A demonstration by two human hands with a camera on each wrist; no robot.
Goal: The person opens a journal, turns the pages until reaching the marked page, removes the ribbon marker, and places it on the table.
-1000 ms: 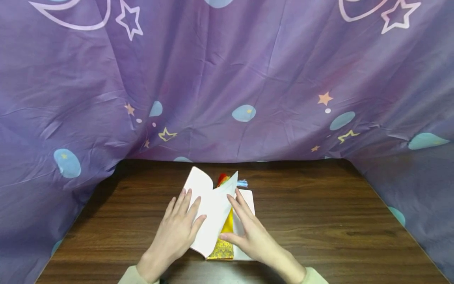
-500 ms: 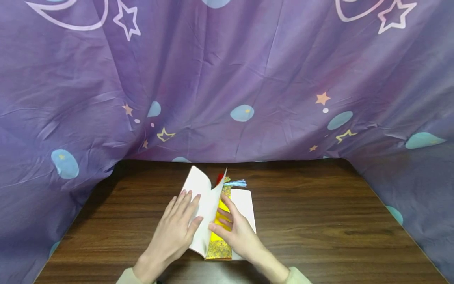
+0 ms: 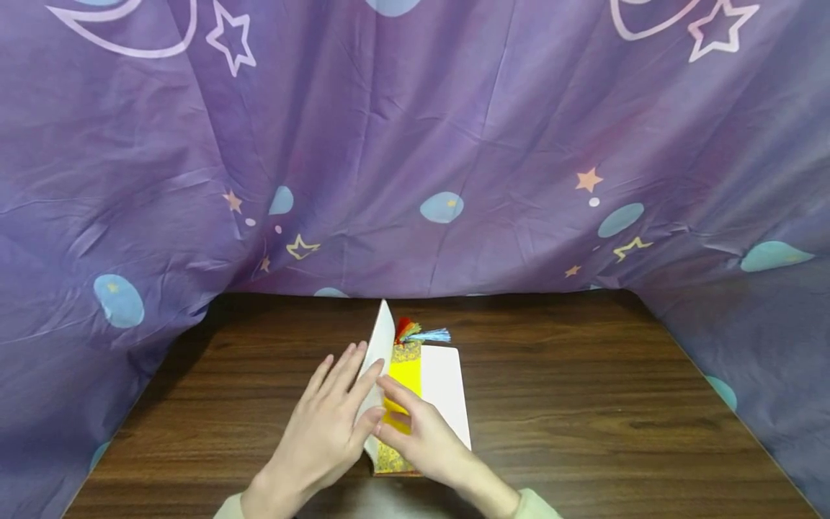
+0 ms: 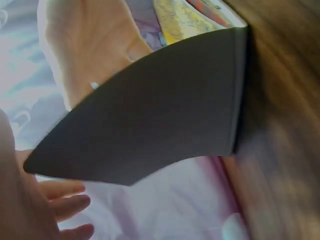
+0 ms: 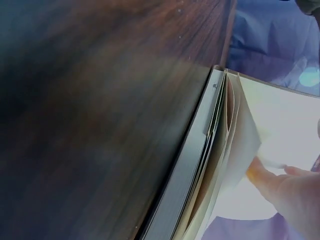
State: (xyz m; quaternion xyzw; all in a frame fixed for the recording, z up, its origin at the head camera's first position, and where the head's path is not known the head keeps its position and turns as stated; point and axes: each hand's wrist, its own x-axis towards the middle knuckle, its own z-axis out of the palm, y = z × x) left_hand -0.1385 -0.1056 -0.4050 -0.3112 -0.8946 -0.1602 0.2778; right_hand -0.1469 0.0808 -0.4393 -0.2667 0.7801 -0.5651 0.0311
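A notebook (image 3: pixel 444 382) with white pages lies on the table, its left cover and leaves (image 3: pixel 381 346) raised almost upright. Over the pages runs a yellow bookmark (image 3: pixel 407 373) with patterned ends; red, green and blue tassels (image 3: pixel 431 335) stick out past the top edge. My left hand (image 3: pixel 324 425) presses flat, straight fingers against the raised side from the left. My right hand (image 3: pixel 428 440) is over the bookmark, its fingers bent a little and their tips touching the raised leaf. In the left wrist view, the dark outer cover (image 4: pixel 145 110) stands between the two hands.
The dark wooden table (image 3: pixel 583 404) stretches out on both sides of the notebook. Behind it and along the sides hangs a purple curtain (image 3: pixel 363 144) with stars and moons.
The raised leaves have swung left from over the bookmark, and the left cover has tilted up. My right hand has moved left with them; the bookmark is now more exposed.
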